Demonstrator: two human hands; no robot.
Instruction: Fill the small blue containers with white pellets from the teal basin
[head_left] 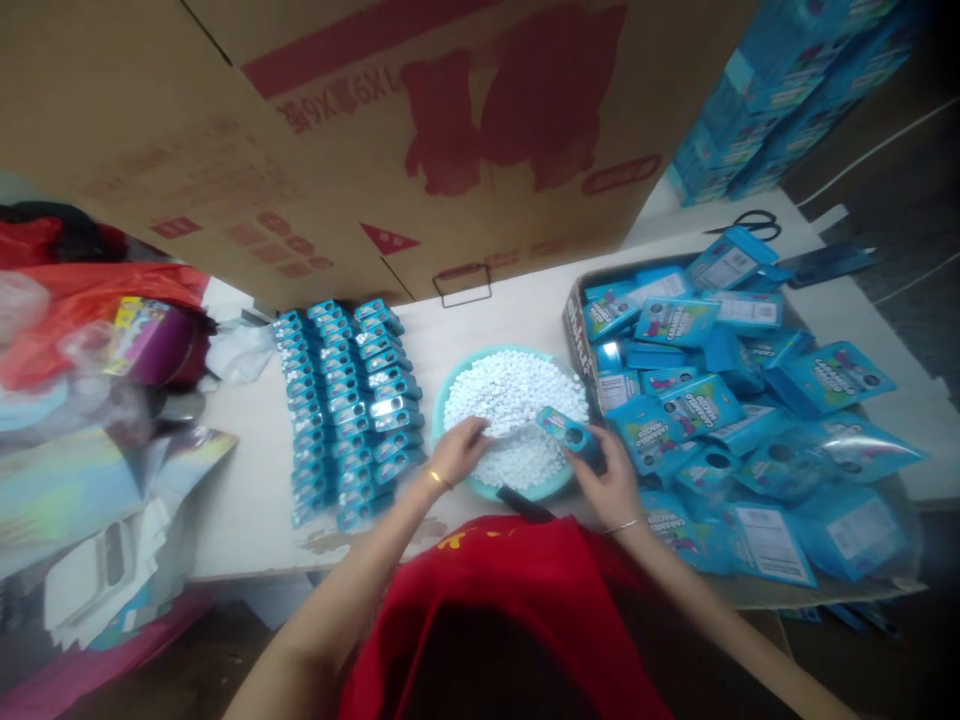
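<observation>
A round turquoise basin full of small white pellets stands in the middle of the table. My right hand grips a small blue box with a round dark hole, tilted over the basin's right side. Over the left part of the pellets is my left hand, its fingertips drawn together at the pellets. Anything between those fingertips is too small to make out. Left of the basin, several similar blue boxes stand in three rows.
A carton on the right overflows with blue boxes. Behind the basin rises a large cardboard box. Scissors lie at the back right, near stacked blue packs. Plastic bags and flat card sheets crowd the left.
</observation>
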